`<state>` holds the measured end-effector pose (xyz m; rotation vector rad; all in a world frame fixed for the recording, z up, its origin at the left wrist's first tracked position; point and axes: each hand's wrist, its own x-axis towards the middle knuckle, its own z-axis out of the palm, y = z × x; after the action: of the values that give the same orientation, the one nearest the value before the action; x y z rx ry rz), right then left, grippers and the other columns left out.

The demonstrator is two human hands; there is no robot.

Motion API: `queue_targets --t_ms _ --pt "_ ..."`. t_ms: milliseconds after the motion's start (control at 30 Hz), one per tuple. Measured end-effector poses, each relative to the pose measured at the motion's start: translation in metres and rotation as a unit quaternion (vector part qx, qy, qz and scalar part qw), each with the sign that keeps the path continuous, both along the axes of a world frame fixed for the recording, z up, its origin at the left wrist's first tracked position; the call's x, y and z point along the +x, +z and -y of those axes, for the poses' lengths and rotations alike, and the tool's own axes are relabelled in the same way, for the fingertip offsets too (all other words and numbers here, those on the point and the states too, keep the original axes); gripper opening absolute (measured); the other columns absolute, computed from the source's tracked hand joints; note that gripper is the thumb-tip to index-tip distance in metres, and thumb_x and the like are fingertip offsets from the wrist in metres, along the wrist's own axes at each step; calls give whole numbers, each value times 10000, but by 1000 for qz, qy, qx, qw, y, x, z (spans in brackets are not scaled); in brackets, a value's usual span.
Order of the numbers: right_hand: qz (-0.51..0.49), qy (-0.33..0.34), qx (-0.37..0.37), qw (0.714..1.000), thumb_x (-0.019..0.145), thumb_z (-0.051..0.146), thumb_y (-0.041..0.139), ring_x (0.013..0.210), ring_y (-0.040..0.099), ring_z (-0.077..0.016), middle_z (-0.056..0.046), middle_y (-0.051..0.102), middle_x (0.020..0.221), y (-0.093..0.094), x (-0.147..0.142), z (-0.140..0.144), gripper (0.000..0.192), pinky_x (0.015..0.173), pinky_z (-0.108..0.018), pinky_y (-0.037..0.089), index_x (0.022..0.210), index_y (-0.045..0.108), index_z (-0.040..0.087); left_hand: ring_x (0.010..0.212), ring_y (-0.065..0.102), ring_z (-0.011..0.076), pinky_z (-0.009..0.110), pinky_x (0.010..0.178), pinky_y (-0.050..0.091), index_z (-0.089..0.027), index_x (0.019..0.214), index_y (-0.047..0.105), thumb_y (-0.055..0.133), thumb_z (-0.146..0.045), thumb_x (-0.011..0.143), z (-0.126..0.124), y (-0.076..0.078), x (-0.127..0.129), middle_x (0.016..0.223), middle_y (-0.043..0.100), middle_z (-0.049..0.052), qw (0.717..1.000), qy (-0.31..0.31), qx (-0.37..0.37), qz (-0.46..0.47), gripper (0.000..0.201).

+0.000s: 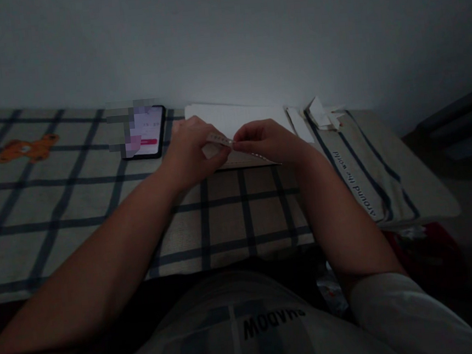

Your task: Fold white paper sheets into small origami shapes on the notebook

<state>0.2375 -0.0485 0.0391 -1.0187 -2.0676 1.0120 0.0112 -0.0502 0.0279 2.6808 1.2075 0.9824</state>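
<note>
white paper strip (pixel 219 139) pinched between both hands.

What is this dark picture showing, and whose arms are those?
The arms belong to a person wearing a camera on their head, so you see what they see, looking down. Their left hand and right hand meet in the middle and pinch a small folded piece of paper between the fingertips. Under the hands lies a stack of white paper on a checked cloth with an orange bear print. A lit phone lies to the left. A striped fabric pouch lies to the right, with paper scraps on its far end.
</note>
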Motion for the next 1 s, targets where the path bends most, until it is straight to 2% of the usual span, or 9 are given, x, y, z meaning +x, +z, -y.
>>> queue_targets --t_ms 367,467,567,667,833,1000 --pt "-23 35 24 999 897 498 691 851 541 -155 -17 656 859 -5 1 -5 317 747 -291 443 919 682 182 901 622 249 438 860 448 -232 878 726 621 -404 905 -7 -3 -1 846 714 39 999 -31 -3 31 203" --pt "-21 26 14 999 891 478 700 841 542 -152 -17 659 856 -3 2 -4 301 737 -289 438 931 696 180 917 625 244 441 867 440 -225 913 733 632 -386 905 -7 -3 -2 875 734 35 998 -40 5 39 190" --pt "-1 8 -10 1000 884 422 706 780 529 -140 -13 660 824 0 4 -2 257 708 -289 428 944 712 172 968 628 263 458 893 428 -234 904 724 635 -376 900 -5 -2 -2 896 734 40 999 -23 9 22 167" --pt "16 -2 -32 999 880 391 706 757 530 -139 -11 663 800 0 5 0 223 701 -290 431 918 715 171 1026 625 285 478 930 411 -243 919 713 635 -379 892 -2 -1 -2 942 734 55 1000 1 20 -10 159" --pt "16 -9 -27 999 888 365 697 774 540 -142 -13 675 813 1 3 2 193 707 -288 436 903 712 173 1113 612 304 518 996 381 -249 1001 724 602 -384 937 2 2 -2 1064 742 53 999 6 25 -23 192" --pt "35 -15 -8 999 907 370 680 773 533 -142 -10 663 811 3 1 4 204 714 -295 424 910 710 168 1261 543 327 545 1041 342 -275 983 745 662 -396 927 4 -1 -2 1327 693 28 996 -2 80 -46 157"
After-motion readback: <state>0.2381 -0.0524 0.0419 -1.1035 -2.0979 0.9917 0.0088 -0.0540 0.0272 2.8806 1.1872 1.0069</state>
